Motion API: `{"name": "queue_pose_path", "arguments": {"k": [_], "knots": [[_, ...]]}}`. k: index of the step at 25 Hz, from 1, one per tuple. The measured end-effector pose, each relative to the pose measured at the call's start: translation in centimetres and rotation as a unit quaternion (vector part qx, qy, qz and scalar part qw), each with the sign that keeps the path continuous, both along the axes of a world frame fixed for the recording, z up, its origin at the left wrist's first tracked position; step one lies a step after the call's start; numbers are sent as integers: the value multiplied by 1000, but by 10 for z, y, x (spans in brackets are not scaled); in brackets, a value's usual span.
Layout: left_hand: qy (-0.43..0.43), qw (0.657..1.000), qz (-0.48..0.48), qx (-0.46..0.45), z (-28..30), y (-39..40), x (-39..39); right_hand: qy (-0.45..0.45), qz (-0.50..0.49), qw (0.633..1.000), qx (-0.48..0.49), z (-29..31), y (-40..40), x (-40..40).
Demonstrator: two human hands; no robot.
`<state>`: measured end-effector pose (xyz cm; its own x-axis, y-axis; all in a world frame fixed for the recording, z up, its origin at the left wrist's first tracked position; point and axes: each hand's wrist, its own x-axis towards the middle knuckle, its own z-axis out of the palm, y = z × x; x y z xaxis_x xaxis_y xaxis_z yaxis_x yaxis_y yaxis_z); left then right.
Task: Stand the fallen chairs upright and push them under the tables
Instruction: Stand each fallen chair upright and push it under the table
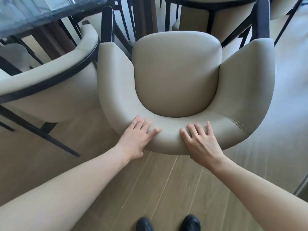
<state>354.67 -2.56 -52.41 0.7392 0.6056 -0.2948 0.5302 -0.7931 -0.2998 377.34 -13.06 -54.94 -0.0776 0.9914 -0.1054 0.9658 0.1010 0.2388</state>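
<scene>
In front of you stands a beige upholstered armchair [176, 72], upright on the wood-plank floor [150, 189], its seat facing away from you. Its padded backrest curves round in one band into both armrests, with a stitched seam showing on the right of the curve. The seat cushion is smooth and rounded, and dark frame posts rise past the ends of the two armrests. The chair sits between a dark marble-topped table [33, 15] at the upper left and a second table [208, 2] at the top edge; its seat is not under either top.

Your left hand [136, 139] lies flat on the top of the backrest, left of centre, fingers spread and pointing forward, thumb reaching toward the middle. Your right hand [201, 139] mirrors it just right of centre, palm down, fingers splayed wide over the padding. Neither hand closes around anything; both press open against the rest, and a short stretch of bare padding lies between the thumbs. Both forearms reach out straight from the lower corners.

A matching armchair [50, 90] stands close on the left, partly under the marble table. Your black shoes [168, 222] show at the bottom edge.
</scene>
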Motion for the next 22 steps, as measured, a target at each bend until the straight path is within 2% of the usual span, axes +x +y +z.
{"name": "queue_pose_path", "arguments": {"k": [2,5,12,16,18,22], "knots": [[59,996,-27,58,-1,21,-6,-3,-17,1000,-23,4,7,3],[79,994,-20,71,4,41,-3,2,-8,1000,-29,12,22,8],[44,996,-40,65,27,101,23,38,-22,999,4,35,65,32],[14,998,-50,42,45,136,36,46,-100,993,35,45,84,52],[-10,999,-36,13,58,150,43,45,-130,990,22,52,96,56],[-51,999,5,-8,68,162,48,18,-115,993,-24,65,121,65]]}}
